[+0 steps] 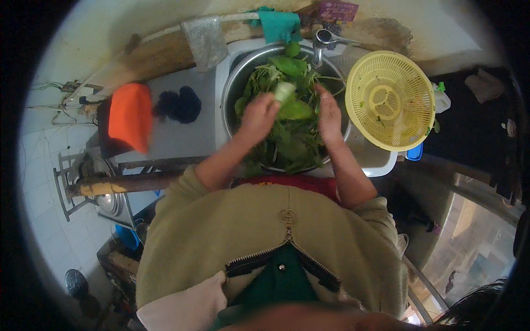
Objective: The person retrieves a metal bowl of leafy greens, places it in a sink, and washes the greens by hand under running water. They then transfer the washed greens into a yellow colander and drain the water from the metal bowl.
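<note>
A large round metal basin [229, 85] rests in the sink, heaped with leafy greens [292, 145]. Over its left half, my left hand [258, 118] is closed on a pale green stalk piece [285, 92], whose blunt end points up and away from me. At the basin's right side my right hand [330, 113] reaches into the greens with its fingers extended and close together; whether it holds a leaf or stem cannot be told. Beyond the basin's far right rim stands a metal faucet [318, 53].
A yellow plastic colander [389, 140] with leaf bits sits over the sink's right side. Green cloth [281, 27] and a silvery sheet [205, 43] hang on a pipe behind. On the left are a dark bundle [184, 104] and an orange item [130, 113]. White sink edge [383, 169] lies below the colander.
</note>
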Motion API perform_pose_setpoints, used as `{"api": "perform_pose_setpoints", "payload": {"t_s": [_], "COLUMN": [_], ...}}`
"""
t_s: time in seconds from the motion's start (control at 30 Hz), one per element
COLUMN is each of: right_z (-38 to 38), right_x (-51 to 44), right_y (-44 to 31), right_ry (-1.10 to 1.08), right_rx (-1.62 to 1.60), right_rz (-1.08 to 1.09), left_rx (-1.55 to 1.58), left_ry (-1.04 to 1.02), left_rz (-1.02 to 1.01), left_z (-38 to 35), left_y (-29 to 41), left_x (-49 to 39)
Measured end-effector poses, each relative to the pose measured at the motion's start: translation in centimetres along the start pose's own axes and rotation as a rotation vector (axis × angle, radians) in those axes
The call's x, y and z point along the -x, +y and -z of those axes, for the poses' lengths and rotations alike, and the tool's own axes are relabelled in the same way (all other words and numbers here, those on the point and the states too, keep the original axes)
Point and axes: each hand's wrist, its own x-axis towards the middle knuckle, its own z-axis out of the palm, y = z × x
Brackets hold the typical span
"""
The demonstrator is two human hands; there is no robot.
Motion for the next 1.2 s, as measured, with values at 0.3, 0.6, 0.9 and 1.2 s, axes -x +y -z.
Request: {"api": "perform_pose_setpoints", "payload": {"t_s": [0.3, 0.6, 0.9, 1.2], "right_z": [-1.9, -1.0, -4.6, -7.7], "right_x": [0.8, 3.4, 3.0, 3.5], "right_y": [5.3, -2.5, -2.6, -0.3], "right_ry": [0.040, 0.078, -0.235, -0.582], "right_rx": [-0.356, -0.331, -0.091, 0.324], "right_rz": [-0.890, -0.524, -0.168, -0.040], "left_rx": [0.372, 1.335, 1.013, -0.038], "left_ry": [-0.117, -0.412, -0.054, -0.050], "left_rz": [0.527, 0.883, 0.768, 0.061], "left_z": [-3.7, -3.5, 0.3, -1.2], "left_y": [-5.4, -1.6, -4.0, -7.1], "left_x": [-2.9, -0.5, -2.9, -2.0]}}
